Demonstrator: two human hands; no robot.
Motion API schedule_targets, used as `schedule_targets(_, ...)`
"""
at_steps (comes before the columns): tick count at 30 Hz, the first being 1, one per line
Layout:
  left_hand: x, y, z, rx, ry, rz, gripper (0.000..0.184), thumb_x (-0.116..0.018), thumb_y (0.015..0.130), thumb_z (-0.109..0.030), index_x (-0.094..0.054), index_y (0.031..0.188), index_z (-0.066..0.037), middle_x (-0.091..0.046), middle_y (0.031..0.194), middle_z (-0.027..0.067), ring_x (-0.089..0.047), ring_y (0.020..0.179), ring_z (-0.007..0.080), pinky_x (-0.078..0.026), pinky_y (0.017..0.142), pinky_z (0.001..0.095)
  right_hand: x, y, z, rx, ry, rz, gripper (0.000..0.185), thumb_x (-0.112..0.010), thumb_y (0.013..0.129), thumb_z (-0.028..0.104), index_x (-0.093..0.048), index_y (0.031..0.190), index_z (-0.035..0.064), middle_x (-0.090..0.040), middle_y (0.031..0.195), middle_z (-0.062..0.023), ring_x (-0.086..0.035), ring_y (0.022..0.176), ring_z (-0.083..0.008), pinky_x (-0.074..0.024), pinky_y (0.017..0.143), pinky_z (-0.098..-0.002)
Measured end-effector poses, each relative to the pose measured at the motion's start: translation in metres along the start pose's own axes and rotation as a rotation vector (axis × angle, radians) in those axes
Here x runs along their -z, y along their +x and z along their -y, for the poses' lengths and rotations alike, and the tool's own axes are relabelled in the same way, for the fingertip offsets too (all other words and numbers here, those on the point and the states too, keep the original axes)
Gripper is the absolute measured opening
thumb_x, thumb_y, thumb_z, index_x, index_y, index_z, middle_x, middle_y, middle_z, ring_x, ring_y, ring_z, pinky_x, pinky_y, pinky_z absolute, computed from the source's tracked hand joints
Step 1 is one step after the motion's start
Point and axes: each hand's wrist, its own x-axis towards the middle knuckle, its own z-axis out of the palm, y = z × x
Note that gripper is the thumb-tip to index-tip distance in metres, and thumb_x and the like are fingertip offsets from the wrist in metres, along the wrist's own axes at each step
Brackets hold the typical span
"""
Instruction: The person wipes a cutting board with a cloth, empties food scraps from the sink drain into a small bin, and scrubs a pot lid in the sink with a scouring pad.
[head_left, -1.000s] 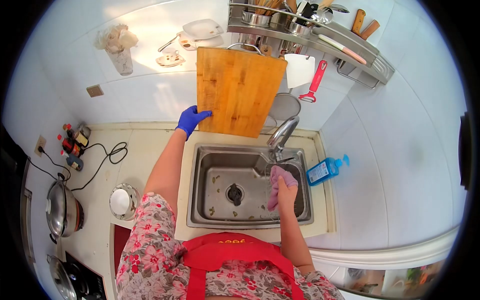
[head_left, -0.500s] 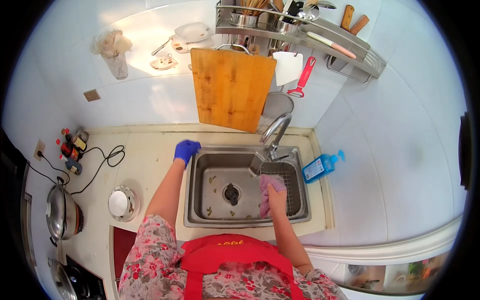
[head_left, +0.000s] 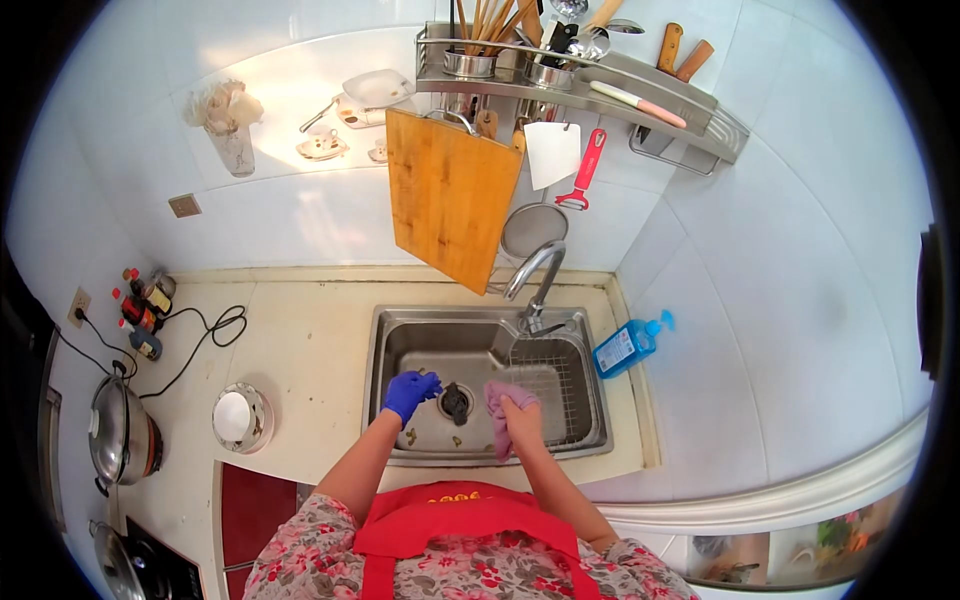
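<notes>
My left hand (head_left: 408, 396), in a blue rubber glove, hovers over the left part of the steel sink (head_left: 375, 350). Its fingers are loosely bent and slightly apart, with nothing visible in them. Bare, my right hand (head_left: 522, 424) grips a crumpled pink cloth (head_left: 499, 400) above the sink's right part. Between the hands is the drain, with a dark lump (head_left: 455, 403) in it. Small greenish-brown scraps (head_left: 457, 441) lie on the sink floor. A wire rack (head_left: 562, 385) stands in the right side, under the chrome faucet (head_left: 540, 268).
A wooden cutting board (head_left: 450, 195) hangs behind the sink, its right edge turned out from the wall. Blue pump bottle (head_left: 622, 348) stands right of the sink. Stacked bowls (head_left: 240, 415), a black cord (head_left: 212, 325), sauce bottles (head_left: 145, 300) and an electric pot (head_left: 120, 430) are at left.
My left hand has moved from the sink's back left rim to over the basin. My right hand, still holding the cloth, has shifted left and nearer me. The cutting board's right side has swung outward.
</notes>
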Motion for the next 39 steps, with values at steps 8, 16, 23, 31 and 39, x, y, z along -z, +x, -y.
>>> schedule_targets(8,-0.005,-0.001,0.039,-0.089,0.315,-0.037,0.035,-0.061,0.079,-0.019,-0.056,0.103,0.005,-0.061,0.097,0.0198,-0.06,0.087,0.0244,-0.046,0.08,0.0296,0.019,-0.009,-0.009,0.033,0.027,-0.074,0.014,-0.047,0.084,0.005,-0.059,0.088,-0.0011,-0.057,0.073,-0.0037,-0.05,0.059,-0.0093,-0.0413,0.053,-0.0221)
schedule_targets(16,-0.009,-0.017,0.057,-0.074,0.749,-0.289,0.084,-0.072,0.062,-0.016,-0.028,0.131,0.004,-0.015,0.137,0.0323,-0.018,0.13,0.0355,-0.023,0.104,0.0323,0.066,-0.01,-0.01,-0.103,-0.116,-0.102,0.02,-0.047,0.082,0.005,-0.06,0.096,-0.0014,-0.059,0.08,-0.0059,-0.052,0.061,-0.0107,-0.0435,0.053,-0.0243)
schedule_targets(23,-0.026,-0.037,0.072,-0.036,0.862,-0.262,0.088,-0.071,0.064,-0.023,-0.024,0.133,0.005,-0.015,0.136,0.0329,-0.019,0.13,0.0369,-0.023,0.105,0.0322,0.084,-0.001,0.016,0.005,-0.559,-0.035,0.023,-0.05,0.076,0.001,-0.062,0.095,0.0061,-0.062,0.084,-0.0097,-0.059,0.067,-0.0192,-0.0461,0.06,-0.0298)
schedule_targets(31,-0.031,-0.055,0.102,0.039,0.768,-0.131,0.08,-0.069,0.066,-0.028,-0.032,0.129,0.005,-0.019,0.135,0.034,-0.023,0.128,0.0361,-0.025,0.104,0.0331,0.119,0.027,-0.029,0.524,-1.335,0.094,0.026,-0.052,0.071,0.003,-0.063,0.094,0.0118,-0.059,0.089,-0.0151,-0.056,0.082,-0.0331,-0.0468,0.07,-0.042)
schedule_targets(39,-0.023,-0.051,0.117,0.099,0.673,-0.098,0.07,-0.067,0.07,-0.029,-0.038,0.127,-0.001,-0.024,0.135,0.03,-0.026,0.128,0.0347,-0.026,0.103,0.0349,0.128,0.048,-0.04,0.463,-1.489,0.057,0.024,-0.048,0.072,0.006,-0.064,0.087,0.0163,-0.059,0.087,-0.0145,-0.056,0.081,-0.0335,-0.0471,0.065,-0.0427)
